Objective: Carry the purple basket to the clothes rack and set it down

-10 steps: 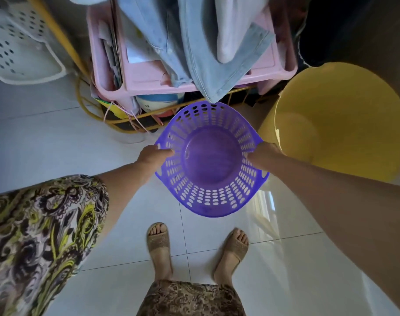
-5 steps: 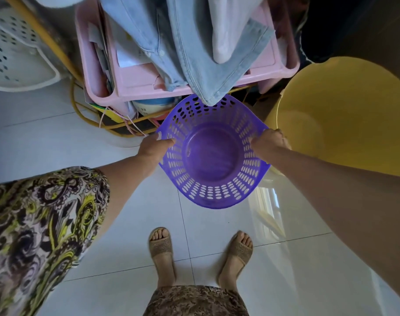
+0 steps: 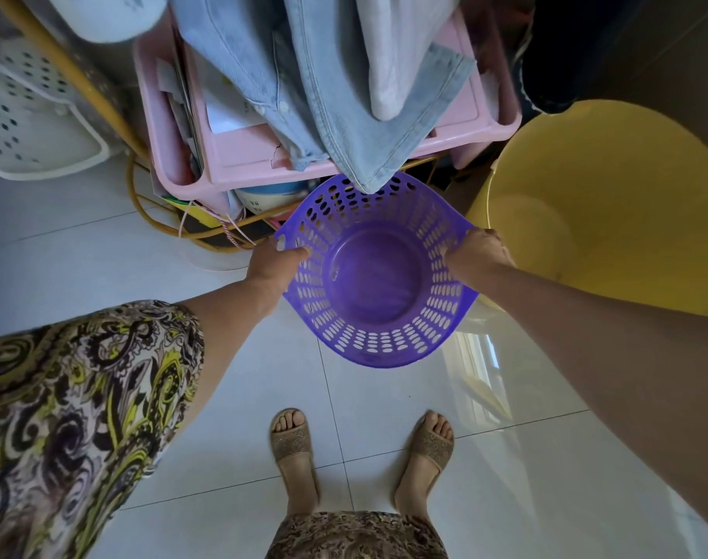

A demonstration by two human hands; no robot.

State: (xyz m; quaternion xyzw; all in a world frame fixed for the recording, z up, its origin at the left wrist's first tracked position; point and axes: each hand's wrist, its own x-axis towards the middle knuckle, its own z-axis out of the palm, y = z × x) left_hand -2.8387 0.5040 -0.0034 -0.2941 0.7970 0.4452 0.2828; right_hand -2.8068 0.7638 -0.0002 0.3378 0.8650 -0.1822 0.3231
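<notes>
Over the last second the purple basket has travelled up the frame toward the clothes rack: a second ago it hung over open floor with a gap between its far rim and the hanging denim, and now that rim sits under the tip of the denim, just in front of the pink shelf at upper centre. It lies in the middle of the frame, the yellow tub close on its right side. The left hand is clenched on the left rim and the right hand on the right rim, fingers hooked inside, so each grip is grasping the basket. It looks empty, and whether its base already meets the tiled floor cannot be told from above. By this reading the carry is nearly done; lowering and letting go are what is left.
</notes>
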